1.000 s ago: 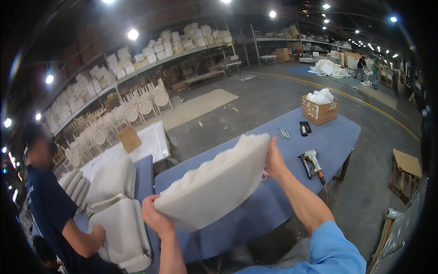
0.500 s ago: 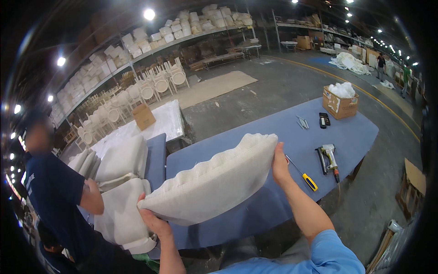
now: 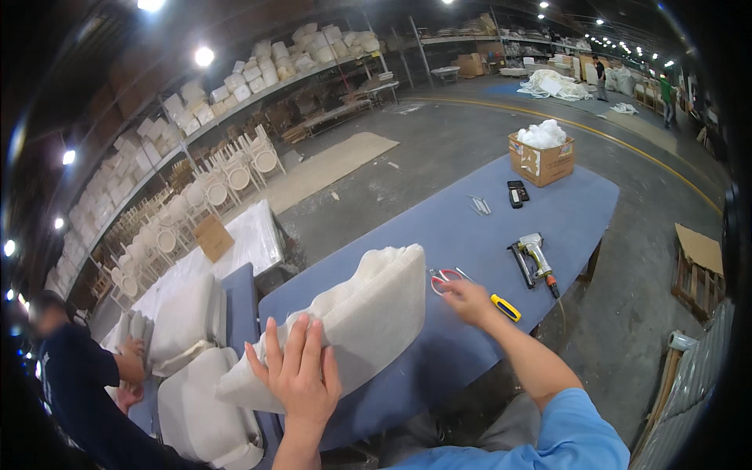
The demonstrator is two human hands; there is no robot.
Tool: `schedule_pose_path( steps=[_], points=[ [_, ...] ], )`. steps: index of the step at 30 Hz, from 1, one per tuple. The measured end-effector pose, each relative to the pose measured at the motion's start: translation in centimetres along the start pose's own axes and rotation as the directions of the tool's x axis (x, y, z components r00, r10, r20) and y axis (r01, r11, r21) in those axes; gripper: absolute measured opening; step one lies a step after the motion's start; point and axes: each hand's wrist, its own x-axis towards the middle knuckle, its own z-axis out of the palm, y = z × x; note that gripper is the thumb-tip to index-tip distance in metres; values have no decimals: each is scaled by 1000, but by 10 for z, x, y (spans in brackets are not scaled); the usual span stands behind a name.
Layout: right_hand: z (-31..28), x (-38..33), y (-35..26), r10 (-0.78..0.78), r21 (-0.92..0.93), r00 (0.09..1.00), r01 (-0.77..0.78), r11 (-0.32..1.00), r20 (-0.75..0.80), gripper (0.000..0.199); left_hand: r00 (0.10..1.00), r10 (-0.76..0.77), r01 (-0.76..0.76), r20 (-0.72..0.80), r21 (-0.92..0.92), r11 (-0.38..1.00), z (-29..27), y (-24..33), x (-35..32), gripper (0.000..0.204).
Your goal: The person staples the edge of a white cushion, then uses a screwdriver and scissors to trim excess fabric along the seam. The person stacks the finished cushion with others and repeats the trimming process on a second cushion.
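Observation:
A pale fabric-covered cushion point(image 3: 356, 337) with a gathered, ruffled edge stands tilted over the blue table point(image 3: 439, 223). My left hand point(image 3: 301, 372) lies on its near face, fingers spread. My right hand point(image 3: 470, 304) is off the cushion, its fingers closed on a small red-handled tool point(image 3: 445, 276) beside the cushion's right end. Whether this tool is scissors or pliers I cannot tell. A yellow-handled screwdriver point(image 3: 505, 307) lies just right of that hand. Farther right rests a staple gun point(image 3: 534, 262) with a hose attached.
A cardboard box with white stuffing point(image 3: 542, 160), a black device point(image 3: 517, 193) and several metal rods point(image 3: 479, 205) lie toward the table's far end. At left, a co-worker point(image 3: 78, 368) handles cushions beside stacked pale cushions point(image 3: 205, 407). Chair frames point(image 3: 227, 176) stand beyond.
My right hand has let go of the cushion and reached the red-handled tool. My left hand has shifted from the cushion's end to lie flat on its face. The cushion appears lower and farther left.

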Motion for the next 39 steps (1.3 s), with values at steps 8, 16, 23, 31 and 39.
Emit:
schedule_pose_path(
  steps=[8,16,23,31,39],
  points=[
    [-15,-26,98,373,-469,912,-407,784,-169,41,1000,3,-2,-12,61,998,-4,10,-22,41],
    [-73,3,62,325,731,907,-28,682,-268,19,999,24,-24,-32,8,1000,5,18,-16,46],
    [-192,31,-166,-163,938,928,345,41,-334,50,997,3,3,-75,77,997,13,11,-10,46],
    [-115,72,-212,-90,926,991,124,357,-98,56,995,-38,41,-89,37,998,25,6,-7,51],
    [-187,99,-225,-131,803,793,594,-50,-595,51,993,-13,15,-120,8,1000,35,2,-2,55]
  ],
)
